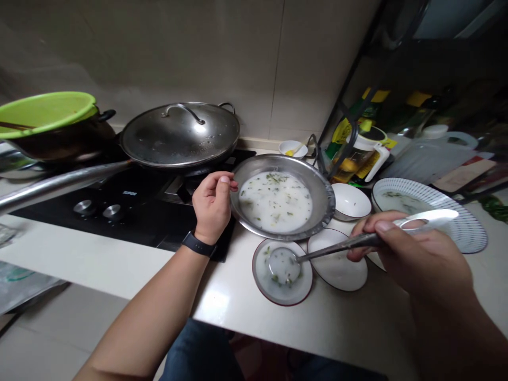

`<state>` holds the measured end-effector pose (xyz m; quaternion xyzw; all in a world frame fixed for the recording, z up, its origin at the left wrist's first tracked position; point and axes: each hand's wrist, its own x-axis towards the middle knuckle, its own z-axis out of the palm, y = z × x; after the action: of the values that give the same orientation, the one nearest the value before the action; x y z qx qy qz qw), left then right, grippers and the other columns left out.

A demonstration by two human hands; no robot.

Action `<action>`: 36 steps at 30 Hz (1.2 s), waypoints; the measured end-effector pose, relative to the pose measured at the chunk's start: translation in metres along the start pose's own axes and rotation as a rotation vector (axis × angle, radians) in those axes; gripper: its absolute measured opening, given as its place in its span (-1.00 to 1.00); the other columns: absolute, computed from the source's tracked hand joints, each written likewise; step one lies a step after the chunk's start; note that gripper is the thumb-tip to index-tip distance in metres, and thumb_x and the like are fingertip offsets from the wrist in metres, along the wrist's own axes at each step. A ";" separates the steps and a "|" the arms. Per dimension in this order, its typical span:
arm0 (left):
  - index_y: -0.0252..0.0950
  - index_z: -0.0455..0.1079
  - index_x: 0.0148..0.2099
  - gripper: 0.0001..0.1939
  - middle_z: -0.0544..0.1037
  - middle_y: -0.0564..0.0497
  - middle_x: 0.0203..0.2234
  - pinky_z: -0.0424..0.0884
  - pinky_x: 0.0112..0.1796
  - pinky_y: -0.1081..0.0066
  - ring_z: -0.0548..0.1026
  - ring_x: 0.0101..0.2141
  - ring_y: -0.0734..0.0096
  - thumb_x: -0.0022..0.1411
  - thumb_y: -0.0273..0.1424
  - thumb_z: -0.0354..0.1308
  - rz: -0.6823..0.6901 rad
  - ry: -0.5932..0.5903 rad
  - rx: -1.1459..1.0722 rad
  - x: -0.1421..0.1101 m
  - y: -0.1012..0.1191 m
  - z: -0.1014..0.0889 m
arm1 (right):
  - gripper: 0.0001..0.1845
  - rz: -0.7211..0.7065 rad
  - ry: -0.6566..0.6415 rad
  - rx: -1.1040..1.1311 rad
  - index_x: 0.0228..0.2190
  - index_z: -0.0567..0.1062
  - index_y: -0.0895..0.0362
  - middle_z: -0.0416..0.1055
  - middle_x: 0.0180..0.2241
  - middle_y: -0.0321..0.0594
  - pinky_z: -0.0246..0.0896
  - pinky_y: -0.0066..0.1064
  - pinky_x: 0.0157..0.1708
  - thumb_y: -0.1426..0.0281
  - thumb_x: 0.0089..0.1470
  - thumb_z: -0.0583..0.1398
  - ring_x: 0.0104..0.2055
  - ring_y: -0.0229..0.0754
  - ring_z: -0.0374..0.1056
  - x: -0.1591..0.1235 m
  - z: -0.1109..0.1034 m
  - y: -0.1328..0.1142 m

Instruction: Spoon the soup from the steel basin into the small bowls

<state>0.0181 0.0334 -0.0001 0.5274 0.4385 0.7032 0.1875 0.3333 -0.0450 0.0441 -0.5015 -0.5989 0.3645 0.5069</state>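
My right hand (416,254) is closed round the handle of a metal ladle (337,247). The ladle's bowl is down in a small red-rimmed bowl (259,288) holding cloudy white soup with green leaves. Behind it a wide metal basin (323,211) contains more of this leafy white soup (275,203). At the basin's left rim is my left hand (213,203), its fingers curled closed; whether they grip the rim is hidden. A second bowl (339,270) stands right of the soup bowl, partly beneath the ladle handle.
A lidded wok (182,137) sits on the black stove (130,206), its long handle reaching left. Further left, a green basin (51,114) rests on a dark pot. A white bowl (351,201), a patterned plate (468,222) with soup and an oil jug (359,153) stand right.
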 end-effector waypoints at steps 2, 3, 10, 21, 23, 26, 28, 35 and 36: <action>-0.28 0.54 -0.19 -0.66 0.61 -0.01 -0.43 0.49 -0.33 0.43 0.56 -0.42 0.44 0.37 -0.10 0.16 -0.001 0.001 0.002 0.000 0.001 0.000 | -0.73 0.126 -0.008 0.136 -0.45 0.52 0.13 0.54 -0.49 -0.18 0.45 -0.35 -0.59 0.21 0.18 0.30 -0.61 -0.12 0.50 0.004 -0.001 0.001; -0.28 0.54 -0.20 -0.67 0.61 -0.01 -0.43 0.49 -0.33 0.43 0.56 -0.42 0.44 0.37 -0.11 0.16 0.000 0.001 0.004 0.000 0.001 0.000 | -0.74 0.161 -0.006 0.175 -0.45 0.52 0.12 0.54 -0.49 -0.19 0.41 -0.38 -0.63 0.22 0.16 0.31 -0.62 -0.12 0.50 0.006 -0.002 0.001; -0.28 0.54 -0.19 -0.67 0.61 -0.01 -0.44 0.48 -0.33 0.43 0.56 -0.43 0.44 0.36 -0.11 0.16 -0.011 0.001 0.010 0.000 -0.001 -0.001 | -0.76 0.127 -0.020 0.167 -0.44 0.51 0.13 0.58 -0.48 -0.12 0.33 -0.45 -0.67 0.25 0.19 0.29 -0.63 -0.15 0.49 0.021 -0.005 -0.010; -0.29 0.55 -0.18 -0.68 0.61 -0.01 -0.43 0.48 -0.32 0.44 0.57 -0.41 0.43 0.37 -0.13 0.16 -0.017 -0.006 0.006 0.000 0.000 -0.001 | -0.85 0.108 0.172 0.277 -0.40 0.46 0.15 0.55 -0.50 -0.23 0.47 -0.48 -0.60 0.36 0.12 0.32 -0.60 -0.14 0.54 0.054 0.006 -0.023; -0.28 0.55 -0.18 -0.68 0.61 -0.01 -0.43 0.47 -0.33 0.44 0.57 -0.41 0.43 0.37 -0.12 0.16 -0.018 -0.003 0.012 0.000 0.000 -0.001 | -0.82 0.108 0.179 0.271 -0.37 0.46 0.14 0.55 -0.48 -0.24 0.52 -0.44 -0.56 0.32 0.14 0.33 -0.57 -0.13 0.56 0.056 0.011 -0.017; -0.28 0.55 -0.18 -0.67 0.61 -0.01 -0.43 0.47 -0.33 0.43 0.57 -0.41 0.42 0.37 -0.11 0.15 -0.019 -0.005 0.011 0.000 -0.001 -0.001 | -0.78 0.046 0.166 0.188 -0.33 0.49 0.13 0.56 -0.44 -0.24 0.58 -0.34 -0.46 0.23 0.19 0.31 -0.50 -0.10 0.59 0.052 0.018 -0.007; -0.27 0.55 -0.18 -0.67 0.61 -0.01 -0.43 0.47 -0.33 0.43 0.57 -0.41 0.42 0.37 -0.11 0.15 -0.016 -0.011 0.011 0.000 -0.002 -0.002 | -0.80 -0.129 0.123 0.033 -0.31 0.54 0.12 0.59 -0.39 -0.21 0.59 -0.34 -0.36 0.25 0.27 0.25 -0.43 -0.13 0.61 0.044 0.020 0.000; -0.27 0.55 -0.17 -0.68 0.61 -0.01 -0.43 0.47 -0.32 0.42 0.57 -0.40 0.41 0.38 -0.12 0.15 -0.012 -0.030 0.009 -0.002 -0.002 -0.001 | -0.67 -0.819 -0.312 -0.629 -0.08 0.59 0.00 0.58 0.03 -0.11 0.53 -0.33 -0.13 0.56 0.19 0.20 -0.03 -0.09 0.58 0.014 0.004 0.011; -0.27 0.55 -0.17 -0.67 0.61 -0.01 -0.43 0.47 -0.32 0.42 0.57 -0.40 0.41 0.38 -0.12 0.15 -0.015 -0.030 0.016 -0.002 -0.002 -0.001 | -0.63 -0.826 -0.346 -0.683 -0.06 0.58 -0.03 0.57 0.06 -0.12 0.53 -0.33 -0.13 0.57 0.19 0.19 -0.01 -0.09 0.57 0.010 0.002 0.012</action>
<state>0.0170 0.0325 -0.0024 0.5360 0.4452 0.6902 0.1951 0.3341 -0.0319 0.0346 -0.2941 -0.9038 -0.0021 0.3109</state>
